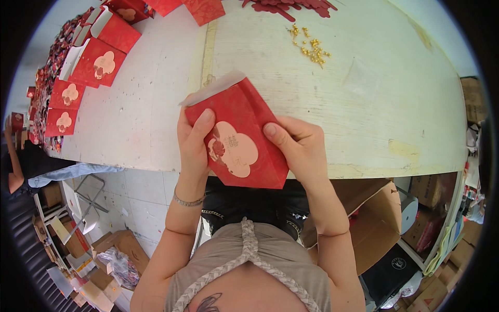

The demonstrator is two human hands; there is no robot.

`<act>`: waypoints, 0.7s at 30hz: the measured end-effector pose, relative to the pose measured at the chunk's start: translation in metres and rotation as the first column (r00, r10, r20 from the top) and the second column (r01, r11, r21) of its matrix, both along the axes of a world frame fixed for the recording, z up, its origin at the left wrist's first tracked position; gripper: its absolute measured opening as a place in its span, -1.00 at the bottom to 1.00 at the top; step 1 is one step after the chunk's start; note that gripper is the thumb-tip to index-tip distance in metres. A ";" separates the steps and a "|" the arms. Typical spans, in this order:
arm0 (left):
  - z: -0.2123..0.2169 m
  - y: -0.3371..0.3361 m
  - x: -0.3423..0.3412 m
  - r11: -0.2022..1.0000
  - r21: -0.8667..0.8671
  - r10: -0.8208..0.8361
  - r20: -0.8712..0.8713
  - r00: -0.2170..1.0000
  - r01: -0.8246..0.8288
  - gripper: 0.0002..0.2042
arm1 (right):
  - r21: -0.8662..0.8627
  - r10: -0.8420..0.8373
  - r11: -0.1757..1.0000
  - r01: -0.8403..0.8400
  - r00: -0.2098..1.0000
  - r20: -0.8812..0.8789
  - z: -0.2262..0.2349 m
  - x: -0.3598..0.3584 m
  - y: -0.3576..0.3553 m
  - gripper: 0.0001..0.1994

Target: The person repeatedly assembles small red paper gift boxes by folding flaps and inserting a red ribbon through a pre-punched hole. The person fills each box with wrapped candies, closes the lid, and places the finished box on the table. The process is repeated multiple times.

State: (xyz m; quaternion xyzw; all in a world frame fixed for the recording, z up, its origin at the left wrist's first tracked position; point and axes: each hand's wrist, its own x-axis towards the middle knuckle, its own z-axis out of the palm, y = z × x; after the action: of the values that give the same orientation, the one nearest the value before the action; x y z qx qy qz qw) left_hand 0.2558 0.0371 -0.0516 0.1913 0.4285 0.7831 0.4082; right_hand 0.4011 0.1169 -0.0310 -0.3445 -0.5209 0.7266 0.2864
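Observation:
A red paper gift box [244, 109] with a pale pink flower-shaped patch on its front is held tilted between my two hands, just over the near edge of the table. Its white inner flap stands up at the far end. My left hand [195, 135] grips the left side, thumb pressed on the front. On the right side, my right hand [299, 143] pinches the box's edge with the thumb on top; its other fingers are partly hidden behind the box.
Similar red boxes [99, 62] stand with flaps up along the table's left side. Small gold bell-like pieces [314, 51] and a pile of dark red cut-out strips [291, 7] lie farther back. An open cardboard carton [377, 223] sits below right. Another person [31, 161] is at far left.

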 end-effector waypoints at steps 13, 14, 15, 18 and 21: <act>0.010 0.000 -0.008 0.983 -0.167 -0.091 -0.046 0.995 0.082 -0.69 | 0.306 0.018 0.952 -0.018 1.000 0.005 -0.014 0.005 0.006 -0.88; 0.011 -0.001 -0.008 0.976 -0.189 -0.117 -0.058 0.991 0.104 -0.69 | 0.256 0.042 0.966 -0.044 0.999 0.011 -0.020 0.010 0.006 -0.86; 0.013 -0.003 -0.007 0.977 -0.185 -0.116 -0.056 0.992 0.104 -0.69 | 0.300 0.046 0.953 -0.051 0.999 0.023 -0.025 0.013 0.005 -0.83; 0.021 -0.007 -0.004 0.975 -0.180 -0.141 -0.046 0.989 0.131 -0.69 | 0.359 0.056 0.932 -0.049 0.998 -0.010 -0.025 0.014 0.004 -0.76; 0.021 -0.011 -0.005 0.975 -0.173 -0.154 -0.054 0.987 0.143 -0.69 | 0.073 0.018 0.997 0.002 0.964 -0.265 0.002 0.003 -0.003 -0.66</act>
State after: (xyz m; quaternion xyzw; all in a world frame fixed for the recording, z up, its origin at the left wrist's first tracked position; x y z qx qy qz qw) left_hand 0.2513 0.0262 -0.0305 0.2136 0.4912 0.7045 0.4656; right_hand 0.4037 0.1140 -0.0290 -0.2315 -0.5053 0.7479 0.3629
